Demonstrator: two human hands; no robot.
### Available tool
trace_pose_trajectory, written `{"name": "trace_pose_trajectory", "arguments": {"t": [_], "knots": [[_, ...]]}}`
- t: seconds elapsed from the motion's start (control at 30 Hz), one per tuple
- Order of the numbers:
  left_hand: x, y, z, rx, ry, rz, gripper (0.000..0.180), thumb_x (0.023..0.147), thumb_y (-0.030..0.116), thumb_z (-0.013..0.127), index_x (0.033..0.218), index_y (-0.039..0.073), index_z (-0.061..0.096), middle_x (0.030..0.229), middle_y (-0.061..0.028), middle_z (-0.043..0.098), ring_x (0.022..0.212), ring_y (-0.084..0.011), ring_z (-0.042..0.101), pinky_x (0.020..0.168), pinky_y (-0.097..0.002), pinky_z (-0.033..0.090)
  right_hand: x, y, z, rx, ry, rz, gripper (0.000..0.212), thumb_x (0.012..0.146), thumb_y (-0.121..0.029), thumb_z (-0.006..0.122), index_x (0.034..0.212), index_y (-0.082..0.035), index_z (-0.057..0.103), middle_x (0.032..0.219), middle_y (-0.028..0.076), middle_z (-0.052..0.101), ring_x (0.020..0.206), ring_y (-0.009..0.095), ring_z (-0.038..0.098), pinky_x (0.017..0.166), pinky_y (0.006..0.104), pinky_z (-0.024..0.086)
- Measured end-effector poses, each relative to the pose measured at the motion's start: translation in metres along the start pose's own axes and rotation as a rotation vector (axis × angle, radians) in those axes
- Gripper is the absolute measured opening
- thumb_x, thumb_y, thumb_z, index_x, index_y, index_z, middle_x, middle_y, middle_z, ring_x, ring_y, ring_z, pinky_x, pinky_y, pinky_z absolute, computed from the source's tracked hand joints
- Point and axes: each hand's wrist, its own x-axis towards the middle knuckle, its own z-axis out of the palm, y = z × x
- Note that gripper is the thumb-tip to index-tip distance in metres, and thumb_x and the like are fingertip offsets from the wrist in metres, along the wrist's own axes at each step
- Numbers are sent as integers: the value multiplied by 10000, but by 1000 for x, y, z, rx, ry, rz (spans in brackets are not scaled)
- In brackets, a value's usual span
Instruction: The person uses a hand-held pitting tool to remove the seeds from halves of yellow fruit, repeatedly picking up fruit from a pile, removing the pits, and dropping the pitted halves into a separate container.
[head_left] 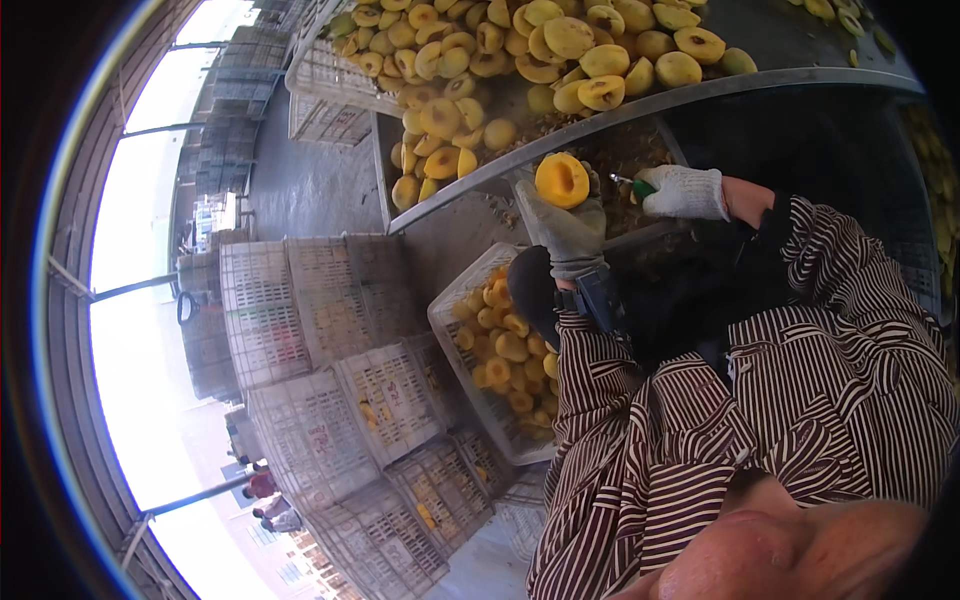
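My left hand (572, 228), in a pale work glove, holds a yellow peach half (562, 180) with its cut face turned up. A dark, oval pit hollow shows in the middle of the flesh. Just to the right, my gloved right hand (685, 192) is closed around a small green-handled tool (642, 189). The tool's short metal end points left toward the peach half, a little apart from it; its exact shape is too small to make out. Both hands are above my lap, by the near edge of a metal table (640, 112).
Many peach halves (570, 38) are heaped on the table ahead. A white crate (440, 330) of peach halves stands left of my leg. Stacked plastic crates (310, 420) rise farther left. Two people (265, 500) are in the distance at lower left.
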Motion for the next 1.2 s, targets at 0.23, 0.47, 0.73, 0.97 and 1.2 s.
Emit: {"name": "trace_pose_trajectory", "arguments": {"t": [0.23, 0.47, 0.73, 0.97, 1.2], "knots": [[-140, 124, -94, 197, 80, 420, 500, 944, 413, 584, 1267, 33, 547, 1205, -127, 614, 1080, -282, 597, 918, -423, 489, 34, 69, 29, -487, 35, -92, 363, 875, -215, 586, 1187, -29, 580, 1036, 251, 670, 965, 414, 652, 810, 439, 527], [-313, 101, -261, 1703, 417, 257, 266, 869, 53, 644, 1126, 14, 591, 1104, -174, 640, 1054, -319, 619, 861, -399, 522, 20, 103, 14, -623, -30, -148, 303, 902, -188, 566, 1142, -8, 532, 936, 245, 642, 902, 419, 636, 781, 472, 514], [-313, -27, -353, 1131, 896, 76, 535, 851, 281, 746, 1215, -58, 549, 1098, -179, 613, 1046, -290, 579, 856, -429, 497, 1, 94, -1, -571, -22, -30, 291, 884, -180, 558, 1100, 15, 561, 1002, 245, 654, 924, 424, 631, 808, 468, 515], [-290, -32, -348, 1668, 1034, -140, 533, 784, 343, 793, 1131, 14, 558, 1120, -258, 577, 951, -440, 595, 824, -506, 499, 7, 90, 14, -689, -136, 29, 378, 880, -210, 567, 1186, 10, 548, 1045, 277, 644, 1000, 445, 613, 852, 478, 497], [-289, -17, -358, 1762, 651, -391, 542, 755, 338, 792, 1119, 13, 557, 1142, -268, 576, 1035, -456, 598, 868, -520, 516, 0, 95, 10, -693, -155, 40, 367, 884, -223, 575, 1161, 17, 561, 1030, 281, 644, 984, 437, 616, 845, 471, 496]]}}
